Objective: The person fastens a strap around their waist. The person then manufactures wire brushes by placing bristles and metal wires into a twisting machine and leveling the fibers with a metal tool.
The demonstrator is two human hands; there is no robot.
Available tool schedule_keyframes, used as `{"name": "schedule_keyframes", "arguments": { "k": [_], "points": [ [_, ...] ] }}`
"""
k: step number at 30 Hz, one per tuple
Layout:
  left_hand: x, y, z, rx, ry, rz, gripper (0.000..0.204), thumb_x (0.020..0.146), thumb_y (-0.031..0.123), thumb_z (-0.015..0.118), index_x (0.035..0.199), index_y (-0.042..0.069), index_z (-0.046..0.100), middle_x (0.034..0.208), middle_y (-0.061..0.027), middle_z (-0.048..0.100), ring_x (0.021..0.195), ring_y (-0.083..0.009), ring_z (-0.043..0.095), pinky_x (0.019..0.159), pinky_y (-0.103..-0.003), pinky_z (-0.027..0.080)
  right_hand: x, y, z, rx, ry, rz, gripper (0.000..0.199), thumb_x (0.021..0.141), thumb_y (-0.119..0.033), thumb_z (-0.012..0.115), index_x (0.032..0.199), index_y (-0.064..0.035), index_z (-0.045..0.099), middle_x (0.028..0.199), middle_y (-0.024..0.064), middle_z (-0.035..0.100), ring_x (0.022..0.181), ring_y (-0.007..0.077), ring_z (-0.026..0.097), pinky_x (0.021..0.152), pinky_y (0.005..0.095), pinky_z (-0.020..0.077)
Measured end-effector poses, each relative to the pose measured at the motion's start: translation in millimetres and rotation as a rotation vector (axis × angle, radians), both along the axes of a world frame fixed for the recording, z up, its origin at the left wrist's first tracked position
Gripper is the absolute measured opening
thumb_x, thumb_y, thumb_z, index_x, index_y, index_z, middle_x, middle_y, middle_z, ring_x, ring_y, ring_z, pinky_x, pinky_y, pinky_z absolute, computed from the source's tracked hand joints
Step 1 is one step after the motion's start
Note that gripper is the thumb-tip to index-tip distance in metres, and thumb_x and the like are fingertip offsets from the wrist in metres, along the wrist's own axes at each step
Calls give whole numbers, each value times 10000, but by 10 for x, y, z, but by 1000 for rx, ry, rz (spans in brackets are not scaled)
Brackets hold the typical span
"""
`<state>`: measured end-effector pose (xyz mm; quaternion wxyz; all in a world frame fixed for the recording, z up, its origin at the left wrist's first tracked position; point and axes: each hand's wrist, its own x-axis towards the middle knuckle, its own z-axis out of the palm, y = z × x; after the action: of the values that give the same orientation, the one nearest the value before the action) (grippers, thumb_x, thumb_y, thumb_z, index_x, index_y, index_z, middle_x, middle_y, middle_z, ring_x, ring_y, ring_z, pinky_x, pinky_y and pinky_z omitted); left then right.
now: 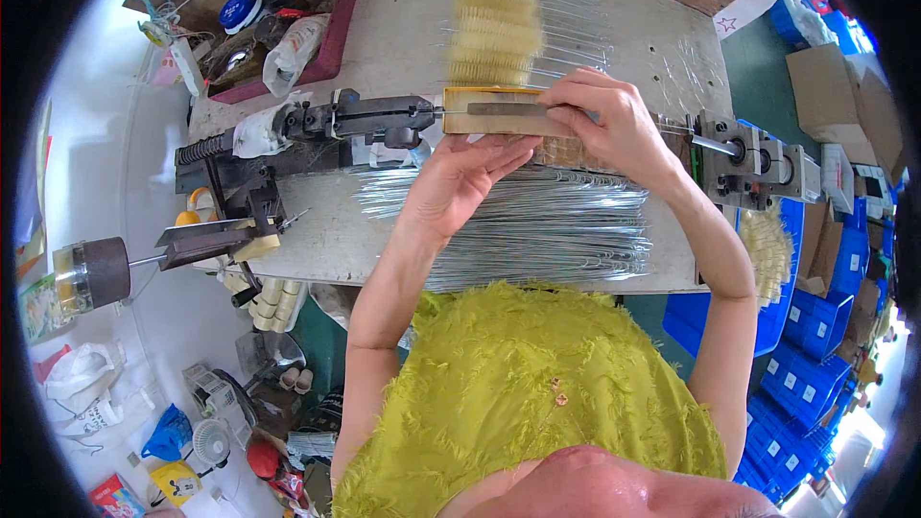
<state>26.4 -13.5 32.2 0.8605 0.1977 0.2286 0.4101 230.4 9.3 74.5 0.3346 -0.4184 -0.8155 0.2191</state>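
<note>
A narrow tan tray with a yellow rim [455, 119] spans the gap between two clamp parts of a bench machine. A flat grey metal strip [504, 108] lies along it. My right hand [606, 120] is closed in a pinch at the strip's right end, thumb and fingers together. Palm up, my left hand [462, 177] touches the tray's near edge, with its fingers stretched to the right. Below both hands lies a thick bundle of thin metal wires [537, 230], looped at some right ends. Beyond the tray is a row of yellow-bristled wire brushes [494, 14].
The machine's black left clamp [384, 115] and metal right head [758, 161] flank the tray. A dark red box of odds and ends [336, 34] stands at the back left. Blue bins [796, 364] are stacked at the right. A crank-like fixture [206, 242] juts out left.
</note>
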Motion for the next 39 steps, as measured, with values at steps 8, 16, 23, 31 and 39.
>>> {"name": "schedule_keyframes", "arguments": {
  "k": [8, 16, 23, 31, 39],
  "points": [
    [15, 6, -16, -9, 50, 4, 560, 806, 0, 559, 1317, 26, 329, 1275, -196, 463, 1164, -357, 491, 1020, -425, 389, -37, 16, -57, 13, -8, -4, 157, 752, -2, 600, 906, 3, 633, 800, 127, 590, 775, 294, 573, 689, 347, 480],
    [5, 3, 22, -35, 14, 51, 505, 782, -39, 562, 1253, -35, 381, 1174, -188, 543, 1083, -320, 562, 970, -380, 445, -70, 21, -48, 63, 15, 22, 149, 746, -10, 603, 890, 5, 635, 827, 131, 607, 785, 303, 584, 692, 358, 488],
    [-1, -39, -35, 11, -68, 45, 546, 780, -44, 557, 1286, -5, 356, 1201, -184, 526, 1127, -326, 530, 997, -395, 413, -113, -47, 78, 146, 24, 43, 163, 748, -11, 630, 910, 0, 636, 825, 123, 602, 764, 296, 571, 686, 348, 476],
    [-27, 4, -34, -10, -67, 16, 573, 779, -21, 585, 1304, 19, 360, 1230, -180, 513, 1148, -331, 513, 996, -403, 404, -71, 40, 228, -123, 58, 13, 164, 767, -17, 618, 929, 2, 636, 819, 99, 604, 728, 192, 596, 663, 280, 478],
    [1, 14, -47, -34, -40, 7, 592, 798, -3, 597, 1328, 52, 341, 1265, -174, 488, 1133, -357, 519, 1008, -417, 394, 108, 42, 4, -36, -3, 6, 133, 758, -25, 611, 884, 0, 645, 842, 112, 618, 729, 235, 602, 663, 312, 488]
  ]
}}
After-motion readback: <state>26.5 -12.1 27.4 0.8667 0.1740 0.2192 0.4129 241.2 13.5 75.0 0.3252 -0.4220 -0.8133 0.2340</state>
